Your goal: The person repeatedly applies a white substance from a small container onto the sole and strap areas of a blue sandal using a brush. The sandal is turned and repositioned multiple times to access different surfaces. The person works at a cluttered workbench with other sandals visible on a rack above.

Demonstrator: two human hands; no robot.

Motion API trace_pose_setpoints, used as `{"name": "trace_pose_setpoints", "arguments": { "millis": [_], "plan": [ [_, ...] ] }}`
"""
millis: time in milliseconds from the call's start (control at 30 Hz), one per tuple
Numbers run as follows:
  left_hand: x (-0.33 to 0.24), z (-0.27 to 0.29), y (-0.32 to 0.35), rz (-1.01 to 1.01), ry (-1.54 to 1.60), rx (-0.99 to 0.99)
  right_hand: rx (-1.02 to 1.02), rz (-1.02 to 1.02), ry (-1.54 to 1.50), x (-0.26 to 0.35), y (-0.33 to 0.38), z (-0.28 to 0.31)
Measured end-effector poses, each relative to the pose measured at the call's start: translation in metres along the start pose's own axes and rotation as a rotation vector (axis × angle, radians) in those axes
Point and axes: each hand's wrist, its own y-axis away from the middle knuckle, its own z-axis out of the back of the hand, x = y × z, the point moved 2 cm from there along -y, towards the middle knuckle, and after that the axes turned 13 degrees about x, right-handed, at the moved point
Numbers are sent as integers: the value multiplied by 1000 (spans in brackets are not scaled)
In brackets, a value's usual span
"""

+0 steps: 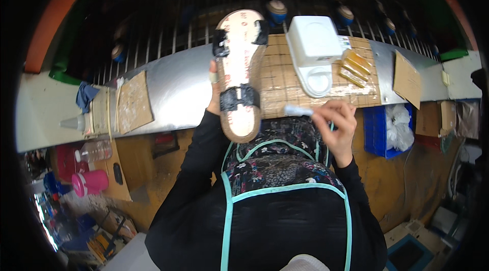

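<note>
Above the near edge of the workbench (175, 95), up comes the view of a strappy sandal (244, 60), its pale footbed with reddish print facing me and its long side running away from my body. My left hand (215, 90) has hold of it by the left edge; most of those fingers are hidden behind the sole, so I cannot tell how far they curl. Two black straps (239, 98) cross it, the nearer one whole, the farther one parted into two flaps.

Over on the other side, my right hand (337, 126) is closed to a pinch, thumb and fingertips on a small whitish stick-like tool (298, 111), its blurred tip pointing left toward the sandal, well short of touching. Just beyond sits a white plastic dispenser (313, 42), round well toward me, on a cardboard mat (277, 67), with amber-yellow blocks (355, 68) right beside it. Below the bench to my right, a blue crate (374, 131) holds clear plastic bags (399, 128).
</note>
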Motion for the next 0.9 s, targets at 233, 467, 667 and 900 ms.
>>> {"name": "trace_pose_setpoints", "arguments": {
  "millis": [233,467,667,900],
  "plan": [
    [5,23,0,160,8,-67,-177,-246,495,-60,11,8],
    [9,14,3,230,-128,26,-69,-280,507,-59,2,8],
    [14,-4,11,265,-290,21,93,-468,-510,-43,-21,13],
    [16,-12,4,278,-322,94,-158,-157,-146,-6,-81,-6]
  ]
}}
